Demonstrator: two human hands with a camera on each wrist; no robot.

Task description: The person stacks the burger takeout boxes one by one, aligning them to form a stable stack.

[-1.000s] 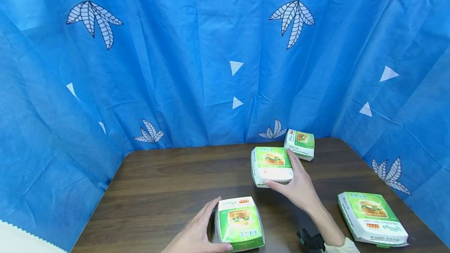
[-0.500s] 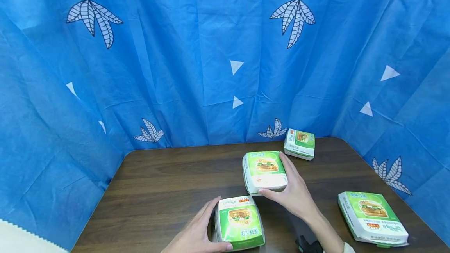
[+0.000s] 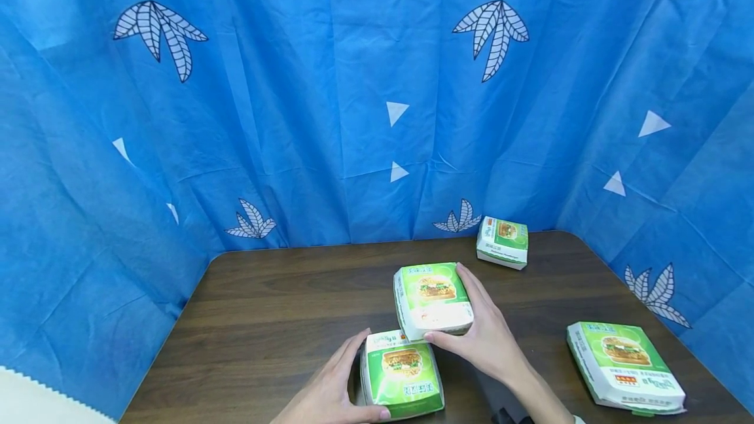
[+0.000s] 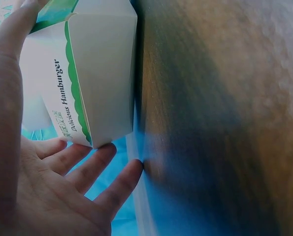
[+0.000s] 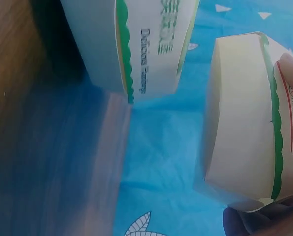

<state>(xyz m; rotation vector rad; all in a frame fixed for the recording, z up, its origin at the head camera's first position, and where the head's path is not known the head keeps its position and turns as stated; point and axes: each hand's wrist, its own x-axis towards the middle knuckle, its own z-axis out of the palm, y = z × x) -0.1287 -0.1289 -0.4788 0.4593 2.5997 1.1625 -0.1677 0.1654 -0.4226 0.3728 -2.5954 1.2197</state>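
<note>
I find the right hand (image 3: 485, 340) gripping the raised box (image 3: 434, 298) over the lower box's (image 3: 406, 375) far edge, presumably tilt-controlled between thumb and fingers. The left hand (image 3: 331, 392) clasps the lower box, apparently steadying it. Green panels point oppositely: raised, away; lower, towards the person. Both look near-square; I establish no long axis.

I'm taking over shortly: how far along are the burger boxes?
Looks done: the near box sits on the table, held by the left hand. In hand: the right hand holds a second box raised, not yet set down. Probably remaining: the far box and the rightmost box, both lying apart, untouched.
</note>
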